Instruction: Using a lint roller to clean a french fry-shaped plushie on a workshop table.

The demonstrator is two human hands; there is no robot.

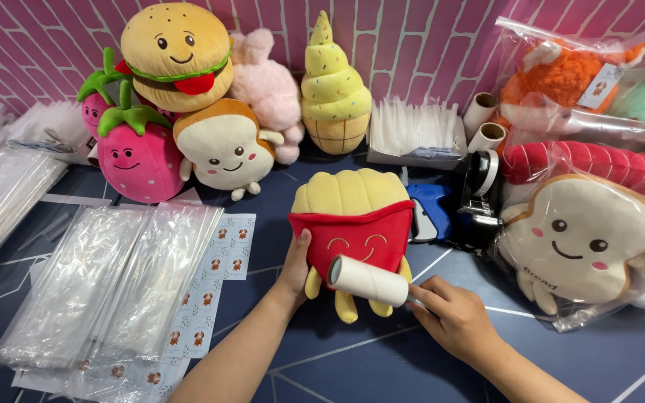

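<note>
Head view, centre of the frame: the right hand (453, 317) has its fingers clamped on the handle of a white lint roller (368, 281), whose drum lies against the red front of a french-fries plush (352, 220); the left hand (295, 263) grips the plush's left edge, steadying it upright on the blue table (382, 366); rolling looks underway, unfinished; clear bags (106, 283) wait lower left, bagged plush toys (584, 231) sit right.

Fries plush (352, 216): red pouch with an embroidered smiling face, yellow fries on top, yellow legs below; upright on the dark blue table, centre.
Lint roller (368, 280): white paper cylinder, lying crosswise against the plush's lower right front, touching it.
</note>
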